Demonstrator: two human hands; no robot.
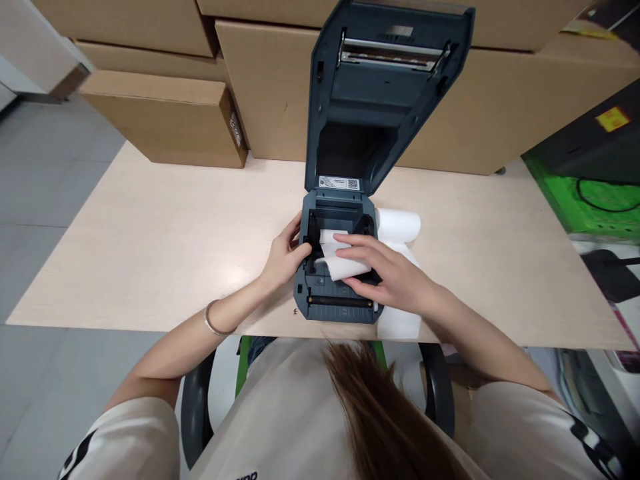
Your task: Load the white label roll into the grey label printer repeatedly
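Note:
A dark grey label printer stands at the front of the table, its lid raised and tipped back. My left hand grips the printer's left side, thumb over the rim and fingers partly hidden behind the wall. Inside the bay, my right hand holds the curled end of a white paper strip between thumb and fingers. Further back in the bay, more white paper shows. To the printer's right lies a white paper roll, with a length of paper running to the table's front edge.
Cardboard boxes line the back of the table, and a flat carton stands at the back left. On the right are a green crate and a dark case with a yellow label. A chair armrest is below.

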